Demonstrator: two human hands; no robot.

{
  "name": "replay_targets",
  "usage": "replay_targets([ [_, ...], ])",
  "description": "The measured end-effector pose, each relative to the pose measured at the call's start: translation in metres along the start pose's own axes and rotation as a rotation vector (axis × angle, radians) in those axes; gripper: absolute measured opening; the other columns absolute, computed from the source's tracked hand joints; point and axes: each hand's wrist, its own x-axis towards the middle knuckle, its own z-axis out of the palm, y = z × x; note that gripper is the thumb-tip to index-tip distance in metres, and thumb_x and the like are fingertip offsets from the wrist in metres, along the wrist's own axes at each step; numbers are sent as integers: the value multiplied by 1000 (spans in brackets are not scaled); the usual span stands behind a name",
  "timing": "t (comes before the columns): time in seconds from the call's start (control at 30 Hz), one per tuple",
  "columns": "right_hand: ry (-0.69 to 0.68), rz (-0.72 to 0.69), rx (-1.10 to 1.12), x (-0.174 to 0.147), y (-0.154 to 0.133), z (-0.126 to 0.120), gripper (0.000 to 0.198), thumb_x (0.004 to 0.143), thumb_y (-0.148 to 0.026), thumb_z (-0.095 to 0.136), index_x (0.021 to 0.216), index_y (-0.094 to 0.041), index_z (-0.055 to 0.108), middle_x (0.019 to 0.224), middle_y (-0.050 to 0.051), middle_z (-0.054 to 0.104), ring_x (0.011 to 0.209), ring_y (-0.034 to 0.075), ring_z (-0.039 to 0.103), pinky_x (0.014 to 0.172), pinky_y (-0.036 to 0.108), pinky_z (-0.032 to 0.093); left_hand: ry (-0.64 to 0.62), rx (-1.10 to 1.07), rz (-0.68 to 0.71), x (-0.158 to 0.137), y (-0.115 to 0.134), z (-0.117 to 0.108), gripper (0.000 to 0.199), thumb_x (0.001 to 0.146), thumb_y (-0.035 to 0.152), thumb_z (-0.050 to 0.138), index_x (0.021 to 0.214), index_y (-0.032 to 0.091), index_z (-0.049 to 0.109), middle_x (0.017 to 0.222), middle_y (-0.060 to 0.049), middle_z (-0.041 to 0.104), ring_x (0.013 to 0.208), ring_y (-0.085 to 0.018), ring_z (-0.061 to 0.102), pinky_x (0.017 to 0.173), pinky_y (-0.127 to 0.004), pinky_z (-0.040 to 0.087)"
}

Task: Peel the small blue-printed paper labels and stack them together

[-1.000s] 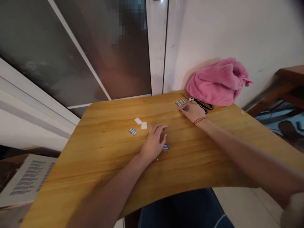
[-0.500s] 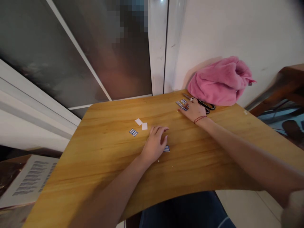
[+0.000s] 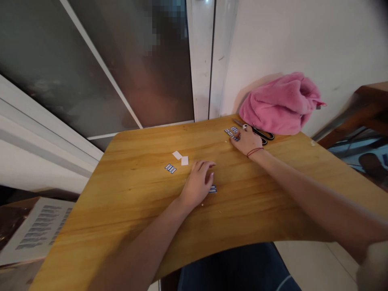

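Observation:
My left hand (image 3: 198,184) rests on the wooden table with its thumb and fingers apart. A small blue-and-white card (image 3: 213,189) lies partly hidden under its thumb side. Just left of that hand are two blank white cards (image 3: 184,161) and another blue-striped card (image 3: 170,168). Farther off, my right hand (image 3: 247,141) reaches over a cluster of blue-and-white cards (image 3: 232,132), its thumb and fingertips touching them and partly covering them. Its thumb and fingers look apart, with no card lifted. Black-handled scissors (image 3: 266,134) lie partly behind this hand.
A pink plush bundle (image 3: 279,105) sits at the table's back right, against the white wall. A glass sliding door (image 3: 127,60) borders the back left. On the left, below the table (image 3: 130,218), stands a printed cardboard box (image 3: 39,226).
My right thumb has drawn in slightly to the right over the cards. My left hand and the cards near it stay in place.

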Motion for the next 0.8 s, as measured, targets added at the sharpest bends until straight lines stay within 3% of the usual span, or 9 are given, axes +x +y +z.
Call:
replay_targets([
  [0.4,43,-12,-22,0,3,2,37,80,-45,49,100,-16,61,117,13,51,86,26,60,73,37,46,-6,6,5,0,0,0,28,83,8,49,107,22,53,106,-5,56,105,-20,50,87,-36,48],
  [0.63,79,-54,-16,0,6,4,38,79,-45,52,101,-15,62,116,13,52,91,27,59,80,41,43,-20,3,1,0,0,0,28,84,8,48,107,22,52,106,-4,55,106,-20,49,89,-35,47],
  [0.8,142,-63,55,-7,12,-1,37,79,-48,53,96,-17,61,107,11,55,90,26,58,81,40,42,-18,-4,-2,0,-1,0,27,84,9,48,108,22,51,106,-5,55,105,-20,49,89,-36,47],
])
